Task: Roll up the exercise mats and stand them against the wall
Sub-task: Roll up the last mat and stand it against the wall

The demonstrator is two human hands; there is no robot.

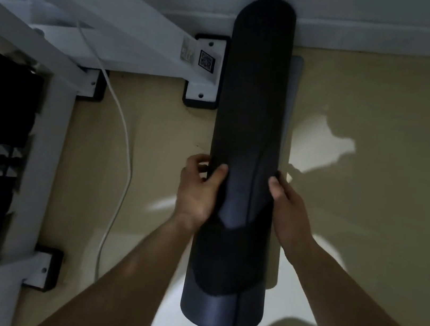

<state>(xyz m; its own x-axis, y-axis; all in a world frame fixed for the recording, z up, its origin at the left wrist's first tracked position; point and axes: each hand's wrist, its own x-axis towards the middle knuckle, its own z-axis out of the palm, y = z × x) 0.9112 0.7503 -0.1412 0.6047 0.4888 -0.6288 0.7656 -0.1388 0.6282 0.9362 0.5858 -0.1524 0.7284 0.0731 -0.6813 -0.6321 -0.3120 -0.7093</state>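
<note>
Left hand [198, 188], right hand [288, 199], seemingly gripping rolled mat [254, 99]

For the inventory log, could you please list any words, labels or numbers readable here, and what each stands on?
No legible text anywhere.
QR-code sticker on the white frame: pattern only, no words readable.
Small label beside it: too blurred to read.
Rolled mat: no print visible.

A: Look and state?
B: Dark, almost black rolled mat [254, 99], wound into a thick cylinder, outer edge curving loosely down the front.
A: Pose and place?
B: Standing on end, lower end at the foot of the wall [384, 12], upper end nearest the camera.
</note>
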